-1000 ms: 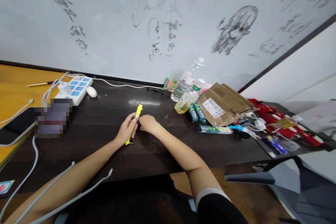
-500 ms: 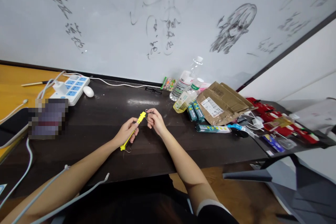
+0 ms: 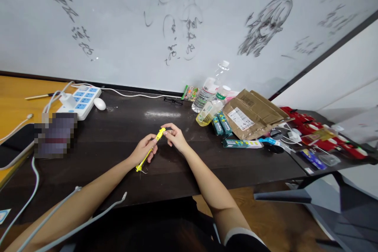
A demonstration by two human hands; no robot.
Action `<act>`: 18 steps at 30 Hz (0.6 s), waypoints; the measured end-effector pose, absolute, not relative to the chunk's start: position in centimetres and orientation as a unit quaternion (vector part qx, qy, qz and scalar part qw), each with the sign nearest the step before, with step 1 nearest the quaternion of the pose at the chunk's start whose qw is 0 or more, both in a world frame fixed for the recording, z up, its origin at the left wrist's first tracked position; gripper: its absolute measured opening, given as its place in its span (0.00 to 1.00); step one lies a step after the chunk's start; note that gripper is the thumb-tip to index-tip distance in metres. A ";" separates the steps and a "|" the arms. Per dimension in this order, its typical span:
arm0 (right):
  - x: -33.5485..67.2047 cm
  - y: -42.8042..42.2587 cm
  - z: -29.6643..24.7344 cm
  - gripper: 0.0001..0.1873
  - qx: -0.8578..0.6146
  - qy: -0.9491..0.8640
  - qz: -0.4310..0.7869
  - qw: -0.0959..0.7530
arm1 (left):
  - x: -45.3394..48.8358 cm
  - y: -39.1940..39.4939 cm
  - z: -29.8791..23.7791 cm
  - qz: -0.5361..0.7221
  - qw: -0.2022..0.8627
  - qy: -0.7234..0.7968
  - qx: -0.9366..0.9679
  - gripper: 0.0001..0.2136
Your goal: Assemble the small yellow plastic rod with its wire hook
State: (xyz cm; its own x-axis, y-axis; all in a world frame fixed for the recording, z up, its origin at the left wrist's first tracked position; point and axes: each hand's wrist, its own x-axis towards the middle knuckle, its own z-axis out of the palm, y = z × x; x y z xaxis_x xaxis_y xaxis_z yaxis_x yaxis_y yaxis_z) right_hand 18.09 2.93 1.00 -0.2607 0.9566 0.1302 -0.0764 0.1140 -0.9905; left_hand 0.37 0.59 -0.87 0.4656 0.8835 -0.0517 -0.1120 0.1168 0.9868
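over the dark desk (image 3: 124, 126), hands (image 3: 143, 150), left gripping, right (image 3: 176, 140) touching, angle a yellow bar (image 3: 160, 135) away and rightward.

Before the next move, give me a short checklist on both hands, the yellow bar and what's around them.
1. Left hand gripping the yellow bar: ok.
2. Right hand at the bar's upper end: ok.
3. Right fingers firmly pinching it: cannot tell.
4. Thin wire at the lower end tucked in: not ok, it sticks out.
5. Water bottle apart from both hands: ok.
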 end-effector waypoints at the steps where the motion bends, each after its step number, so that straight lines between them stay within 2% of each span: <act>1: 18.0 3.0 0.9 0.19 -0.382 -0.566 0.557 0.473 | 0.3 0.6 -0.8 0.377 0.658 0.353 0.548 0.18; 5: 18.0 3.2 0.5 0.19 -0.384 -0.532 0.596 0.463 | 0.2 0.7 -0.4 0.381 0.643 0.353 0.563 0.19; 18: 18.1 3.2 0.4 0.19 -0.360 -0.535 0.619 0.449 | 0.1 0.3 -0.4 0.378 0.655 0.339 0.560 0.21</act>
